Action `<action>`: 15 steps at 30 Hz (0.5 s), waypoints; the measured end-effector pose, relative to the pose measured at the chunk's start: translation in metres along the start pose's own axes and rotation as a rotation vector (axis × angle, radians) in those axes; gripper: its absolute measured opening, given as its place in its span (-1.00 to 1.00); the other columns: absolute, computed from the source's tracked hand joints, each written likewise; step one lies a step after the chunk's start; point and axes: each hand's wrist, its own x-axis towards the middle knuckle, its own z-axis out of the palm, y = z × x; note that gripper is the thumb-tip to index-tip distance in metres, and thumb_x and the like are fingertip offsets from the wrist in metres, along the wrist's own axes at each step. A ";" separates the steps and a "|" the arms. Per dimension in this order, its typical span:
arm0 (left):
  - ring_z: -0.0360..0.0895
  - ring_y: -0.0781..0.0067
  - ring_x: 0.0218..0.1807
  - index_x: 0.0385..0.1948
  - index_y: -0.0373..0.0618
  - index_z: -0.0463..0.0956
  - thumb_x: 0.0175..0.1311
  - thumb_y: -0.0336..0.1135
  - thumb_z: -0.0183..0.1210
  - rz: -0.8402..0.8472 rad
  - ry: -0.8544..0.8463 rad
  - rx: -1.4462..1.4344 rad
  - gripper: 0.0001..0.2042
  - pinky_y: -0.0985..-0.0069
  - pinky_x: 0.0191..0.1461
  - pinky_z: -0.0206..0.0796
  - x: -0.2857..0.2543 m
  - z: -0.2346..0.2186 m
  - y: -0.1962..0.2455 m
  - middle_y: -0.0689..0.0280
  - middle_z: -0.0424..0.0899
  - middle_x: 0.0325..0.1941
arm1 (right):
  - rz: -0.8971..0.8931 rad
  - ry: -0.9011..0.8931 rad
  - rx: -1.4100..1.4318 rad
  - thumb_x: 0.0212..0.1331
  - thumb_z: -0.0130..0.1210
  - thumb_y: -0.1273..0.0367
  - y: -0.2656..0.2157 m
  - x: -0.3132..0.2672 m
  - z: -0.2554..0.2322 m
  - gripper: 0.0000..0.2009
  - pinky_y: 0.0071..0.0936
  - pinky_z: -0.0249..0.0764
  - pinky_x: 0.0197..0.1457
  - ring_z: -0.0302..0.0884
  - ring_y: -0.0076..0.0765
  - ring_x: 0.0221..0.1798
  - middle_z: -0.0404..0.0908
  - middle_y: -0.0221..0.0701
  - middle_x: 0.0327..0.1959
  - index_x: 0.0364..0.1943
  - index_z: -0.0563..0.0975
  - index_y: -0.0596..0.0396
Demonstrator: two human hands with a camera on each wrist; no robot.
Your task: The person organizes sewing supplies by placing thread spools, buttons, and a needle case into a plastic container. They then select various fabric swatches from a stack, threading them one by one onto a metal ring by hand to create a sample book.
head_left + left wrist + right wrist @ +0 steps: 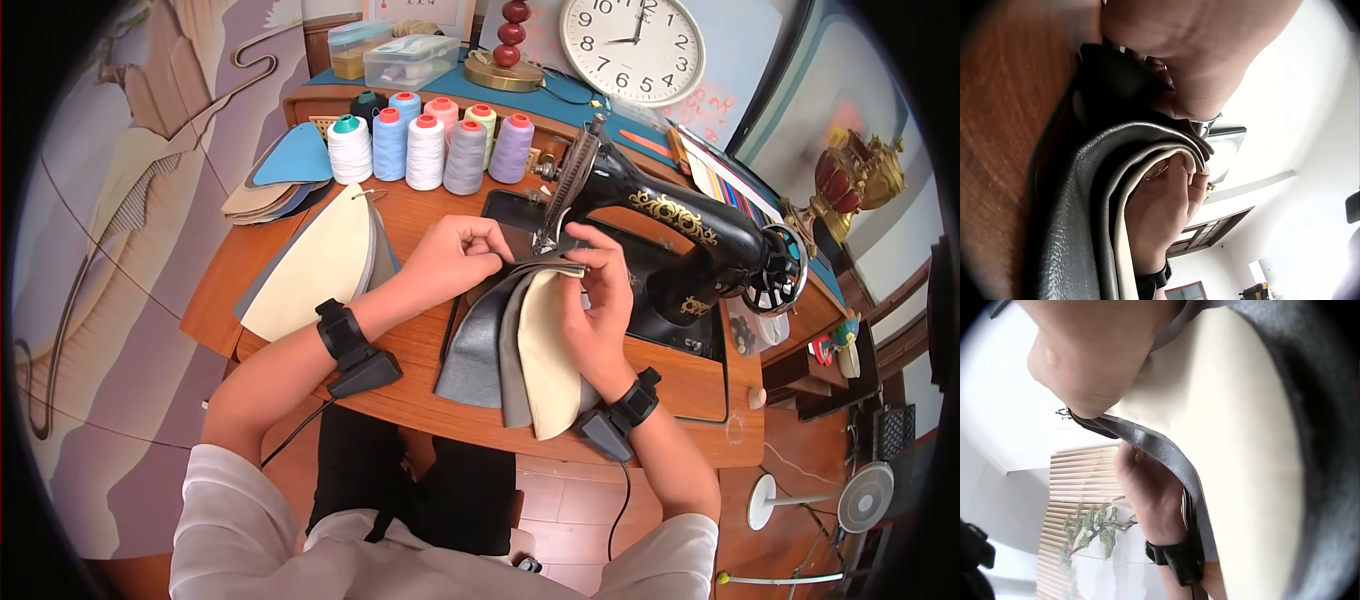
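Note:
Several curved leather-like panels hang in a bundle over the table's front, below the needle end of a black sewing machine (685, 212). A shiny dark grey panel (472, 348) lies on the left, a cream panel (550, 350) on the right, and a brownish grey one (512, 365) between them. My left hand (462, 252) pinches the bundle's upper left edge, fingers curled close by the presser foot (544, 240). On the other side my right hand (600, 295) pinches the stacked upper edges between thumb and fingers. In the left wrist view, the layered edges (1175, 139) bend over toward the right hand.
More cut panels (310, 265) lie on the table's left, with a blue-topped stack (292, 155) behind. Several thread cones (424, 152) stand along the back. A round clock (632, 45), plastic boxes (412, 62) and a red-beaded stand (508, 50) are beyond them.

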 end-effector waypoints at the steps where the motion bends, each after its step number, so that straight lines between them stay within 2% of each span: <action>1: 0.29 0.79 -0.45 -0.39 -0.20 0.64 0.14 -0.58 0.12 -0.032 -0.016 -0.030 -0.88 0.68 -0.39 0.09 0.000 -0.001 -0.002 0.52 0.44 -0.51 | 0.035 -0.014 0.074 0.22 0.01 0.70 0.002 -0.001 0.001 -0.76 -0.58 0.52 -0.19 0.58 -0.55 -0.16 0.52 -0.26 0.16 -0.08 0.50 0.17; 2: 0.26 0.81 -0.46 -0.40 -0.19 0.58 0.15 -0.59 0.07 -0.064 -0.031 -0.060 -0.89 0.71 -0.40 0.03 0.000 -0.001 -0.002 0.57 0.45 -0.50 | 0.069 -0.027 0.148 0.23 0.01 0.69 0.003 -0.002 0.001 -0.76 -0.57 0.53 -0.18 0.59 -0.56 -0.14 0.55 -0.27 0.14 -0.07 0.49 0.17; 6: 0.29 0.78 -0.41 -0.39 -0.17 0.53 0.12 -0.54 0.03 -0.068 -0.015 -0.169 -0.89 0.71 -0.35 0.08 -0.001 0.001 0.002 0.53 0.47 -0.45 | 0.073 -0.023 0.101 0.26 -0.02 0.69 0.000 -0.003 0.002 -0.74 -0.55 0.54 -0.11 0.60 -0.54 -0.08 0.57 -0.27 0.10 -0.01 0.45 0.17; 8: 0.32 0.75 -0.35 -0.38 -0.17 0.52 0.10 -0.50 0.01 -0.039 0.019 -0.251 -0.88 0.69 -0.28 0.11 0.000 0.001 0.002 0.49 0.50 -0.40 | 0.112 0.060 0.279 0.27 -0.04 0.70 -0.003 -0.003 0.006 -0.72 -0.55 0.53 -0.06 0.60 -0.51 -0.05 0.57 -0.24 0.09 0.03 0.42 0.19; 12: 0.31 0.69 -0.31 -0.40 -0.17 0.51 0.07 -0.45 0.00 -0.094 0.034 -0.227 -0.89 0.67 -0.21 0.14 0.000 0.000 0.000 0.45 0.48 -0.38 | 0.123 0.081 0.264 0.29 -0.06 0.69 -0.009 -0.001 0.006 -0.65 -0.55 0.52 -0.04 0.58 -0.48 -0.02 0.56 -0.22 0.07 0.14 0.38 0.19; 14: 0.31 0.63 -0.34 -0.41 -0.14 0.48 0.11 -0.37 -0.01 -0.092 0.012 -0.455 -0.88 0.63 -0.18 0.17 0.002 -0.002 -0.004 0.45 0.43 -0.42 | 0.158 0.012 0.182 0.30 -0.05 0.68 -0.009 0.000 0.004 -0.64 -0.55 0.52 -0.05 0.58 -0.46 -0.03 0.53 -0.27 0.04 0.16 0.43 0.18; 15: 0.31 0.63 -0.34 -0.41 -0.14 0.48 0.11 -0.37 -0.01 -0.092 0.031 -0.449 -0.88 0.63 -0.18 0.17 0.001 -0.002 -0.006 0.45 0.43 -0.42 | 0.152 0.001 0.199 0.30 -0.05 0.68 -0.007 0.000 0.001 -0.64 -0.55 0.52 -0.05 0.58 -0.46 -0.03 0.53 -0.27 0.04 0.16 0.43 0.18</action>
